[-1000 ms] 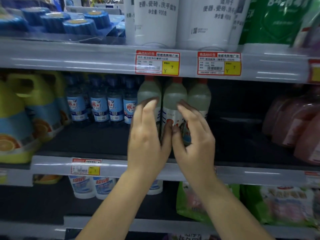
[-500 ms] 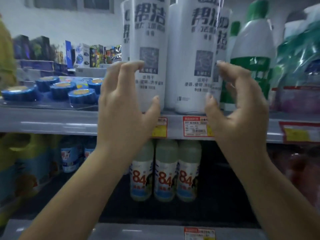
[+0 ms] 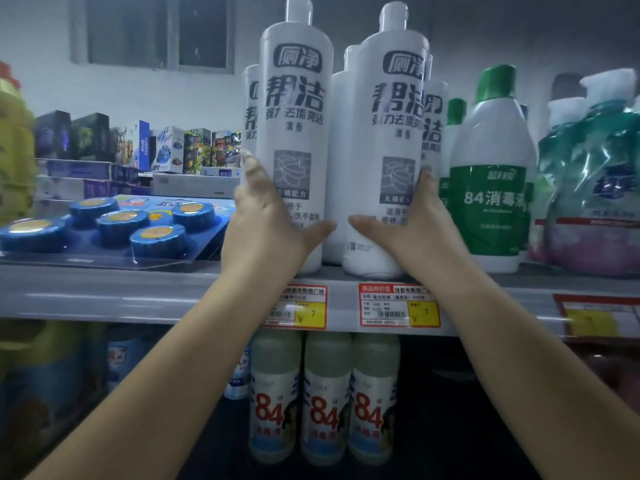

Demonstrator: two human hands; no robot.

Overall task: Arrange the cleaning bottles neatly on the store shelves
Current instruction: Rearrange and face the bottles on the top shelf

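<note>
Two tall white cleaner bottles with dark lettering stand upright at the front of the upper shelf (image 3: pixel 145 296). My left hand (image 3: pixel 266 223) wraps the lower part of the left white bottle (image 3: pixel 296 109), thumb across its front. My right hand (image 3: pixel 412 223) grips the lower part of the right white bottle (image 3: pixel 394 112) the same way. More white bottles stand behind them, mostly hidden. On the shelf below, three pale "84" bottles (image 3: pixel 325 400) stand side by side in a row.
A blister pack of blue toilet blocks (image 3: pixel 114 226) lies left of the white bottles. A green-capped white "84" bottle (image 3: pixel 491 188) and a plastic refill pouch (image 3: pixel 592 188) stand to the right. Yellow jugs (image 3: pixel 14 147) sit at far left. Price tags (image 3: pixel 398 304) line the shelf edge.
My hands left the "84" bottles on the lower shelf, rose to the upper shelf, and closed from open around the two front white bottles. The view tilted upward.
</note>
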